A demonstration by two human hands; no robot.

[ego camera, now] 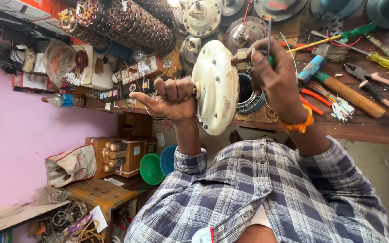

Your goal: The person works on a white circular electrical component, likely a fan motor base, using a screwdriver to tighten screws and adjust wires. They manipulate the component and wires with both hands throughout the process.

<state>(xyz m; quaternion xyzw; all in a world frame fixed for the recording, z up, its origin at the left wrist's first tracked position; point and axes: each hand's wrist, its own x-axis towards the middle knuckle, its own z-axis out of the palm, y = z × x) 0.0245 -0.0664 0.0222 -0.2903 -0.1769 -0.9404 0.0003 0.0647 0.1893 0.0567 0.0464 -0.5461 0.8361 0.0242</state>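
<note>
Checked blue and white shirt sleeves (248,189) fill the bottom of the view, close to the camera. One hand (172,96), on the left side of the picture, is curled into a tight fist around the short metal rod that sticks out of a round cream motor cover (214,87). It holds the cover up on its edge, just above the front of the wooden workbench (361,126). The other hand (275,74), with an orange thread on its wrist, sits on the far side of the cover, and its fingers are pinched shut on a thin screwdriver (269,45). On the bench, beside this hand, lie a hammer (338,85), a yellow screwdriver (386,60) and pliers (370,85).
</note>
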